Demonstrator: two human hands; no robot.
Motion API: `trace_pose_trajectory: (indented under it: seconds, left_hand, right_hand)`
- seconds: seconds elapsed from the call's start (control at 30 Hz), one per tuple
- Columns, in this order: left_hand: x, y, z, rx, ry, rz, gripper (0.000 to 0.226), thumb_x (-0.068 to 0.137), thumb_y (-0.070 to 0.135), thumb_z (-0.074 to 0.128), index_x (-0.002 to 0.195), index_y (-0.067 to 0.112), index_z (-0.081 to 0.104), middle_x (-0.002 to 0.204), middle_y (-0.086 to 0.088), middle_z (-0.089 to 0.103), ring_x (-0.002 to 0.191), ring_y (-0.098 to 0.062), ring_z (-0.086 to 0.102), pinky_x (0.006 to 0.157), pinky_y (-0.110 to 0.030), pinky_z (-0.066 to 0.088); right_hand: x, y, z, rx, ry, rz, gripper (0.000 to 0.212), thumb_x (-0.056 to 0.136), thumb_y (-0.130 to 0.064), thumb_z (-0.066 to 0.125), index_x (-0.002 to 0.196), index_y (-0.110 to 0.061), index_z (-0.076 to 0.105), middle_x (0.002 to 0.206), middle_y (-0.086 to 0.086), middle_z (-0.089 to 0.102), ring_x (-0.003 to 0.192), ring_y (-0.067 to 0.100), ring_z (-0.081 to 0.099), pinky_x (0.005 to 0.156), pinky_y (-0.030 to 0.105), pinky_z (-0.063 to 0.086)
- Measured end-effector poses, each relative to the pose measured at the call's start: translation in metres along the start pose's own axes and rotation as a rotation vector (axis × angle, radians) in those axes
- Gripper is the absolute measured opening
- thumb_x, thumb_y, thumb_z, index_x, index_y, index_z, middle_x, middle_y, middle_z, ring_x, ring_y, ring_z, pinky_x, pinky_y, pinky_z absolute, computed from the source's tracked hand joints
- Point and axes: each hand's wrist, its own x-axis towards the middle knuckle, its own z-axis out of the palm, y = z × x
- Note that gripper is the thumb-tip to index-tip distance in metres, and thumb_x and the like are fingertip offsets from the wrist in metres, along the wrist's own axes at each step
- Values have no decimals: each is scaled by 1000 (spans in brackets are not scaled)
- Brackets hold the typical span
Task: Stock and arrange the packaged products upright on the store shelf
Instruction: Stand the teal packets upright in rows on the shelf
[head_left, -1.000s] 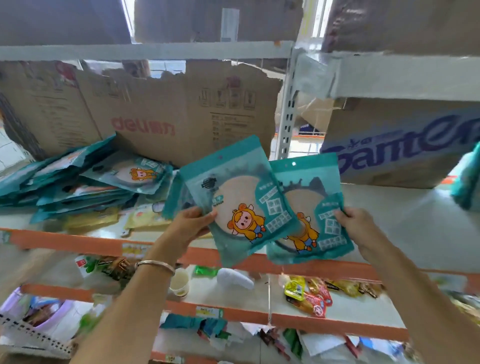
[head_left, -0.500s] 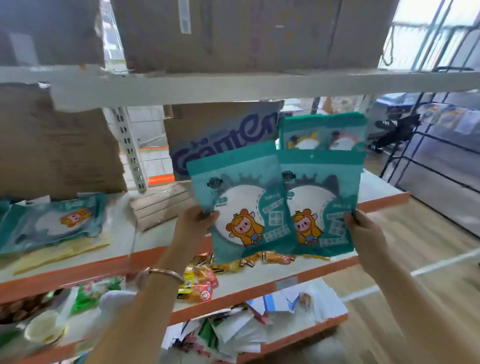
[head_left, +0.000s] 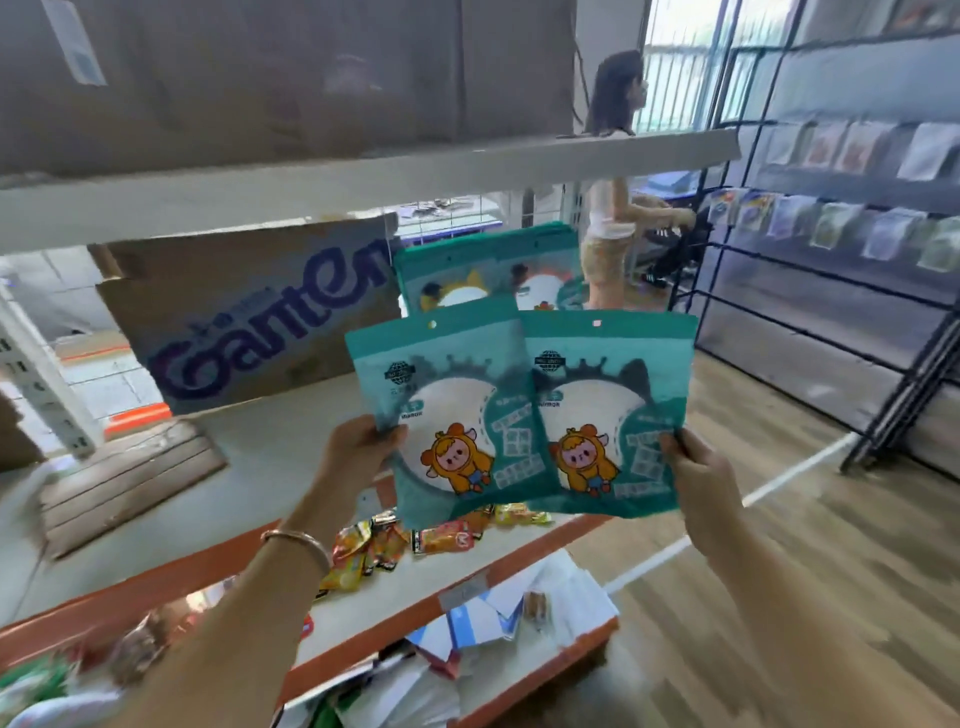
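I hold two teal packets with a cartoon pig side by side, upright, in front of the shelf (head_left: 270, 447). My left hand (head_left: 358, 449) grips the left packet (head_left: 447, 410) at its lower left edge. My right hand (head_left: 698, 467) grips the right packet (head_left: 605, 410) at its lower right edge. The packets overlap slightly in the middle. Behind them, other teal packets (head_left: 488, 265) stand upright at the right end of the shelf.
A cardboard box with purple lettering (head_left: 249, 317) stands at the shelf's back. A flat wooden board (head_left: 124, 478) lies to the left. Small snack packs (head_left: 415, 540) lie on the lower shelf. A person (head_left: 613, 218) stands beyond. A black wire rack (head_left: 841, 249) is at right.
My view has swung right along the shelf, from the pile of lying teal packets to the shelf's right end. Both hands carried the two packets along, now straighter and level.
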Motion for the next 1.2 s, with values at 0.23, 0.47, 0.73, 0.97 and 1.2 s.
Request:
trace_pose_trajectory:
  seconds: [0.23, 0.47, 0.73, 0.97, 1.2]
  left_hand:
    - [70, 1, 45, -62, 65, 29, 13, 84, 9, 66, 74, 15, 62, 77, -7, 61, 78, -23, 56, 82, -42, 51]
    - [129, 11, 76, -131, 79, 16, 11, 85, 5, 64, 76, 12, 64, 81, -13, 58, 81, -24, 53, 81, -42, 47]
    - [172, 17, 73, 44, 118, 60, 6, 85, 17, 66, 91, 18, 67, 103, -12, 69, 99, -32, 64, 90, -53, 51]
    - [210, 22, 97, 98, 284, 35, 14, 88, 17, 63, 101, 19, 65, 91, 4, 66, 92, -23, 62, 85, -39, 52]
    - [247, 24, 115, 132, 477, -36, 6, 87, 19, 63, 90, 14, 65, 87, -9, 66, 83, -27, 61, 82, -42, 52]
  right_hand:
    - [93, 3, 9, 50, -23, 42, 17, 100, -12, 38, 102, -18, 53, 87, 3, 62, 73, 21, 61, 64, 33, 52]
    - [182, -4, 27, -11, -67, 49, 18, 100, -13, 37, 96, -15, 55, 87, 1, 61, 75, 17, 61, 65, 31, 52]
    - [270, -3, 56, -95, -178, -3, 19, 99, -13, 41, 106, -11, 59, 95, 5, 64, 83, 21, 61, 80, 41, 50]
    - [341, -3, 80, -65, -286, 5, 19, 100, -12, 40, 109, -12, 57, 87, -1, 62, 74, 14, 58, 65, 30, 47]
    - [405, -6, 107, -174, -375, 18, 19, 100, -13, 39, 109, -10, 56, 102, 8, 62, 86, 24, 60, 66, 31, 48]
